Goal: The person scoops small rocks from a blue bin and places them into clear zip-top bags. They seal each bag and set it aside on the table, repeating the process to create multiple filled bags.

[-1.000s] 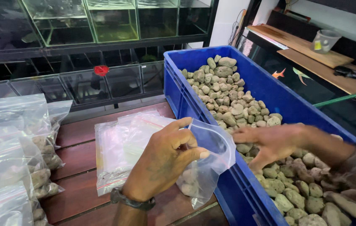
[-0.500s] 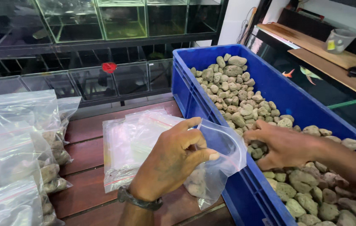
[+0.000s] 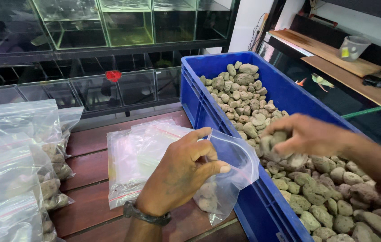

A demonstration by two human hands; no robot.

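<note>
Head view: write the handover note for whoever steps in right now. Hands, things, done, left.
Left hand: pinches the rim of a clear zip bag, holding its mouth open beside the blue crate.
Right hand: closed on a handful of stones, lifted just above the stone pile in the crate, close to the bag's mouth.
Done: a few stones already lie in the bottom of the open bag; filled bags are stacked at the left of the wooden table.
Left: this handful is not yet in the bag; empty bags lie flat under the left hand.
</note>
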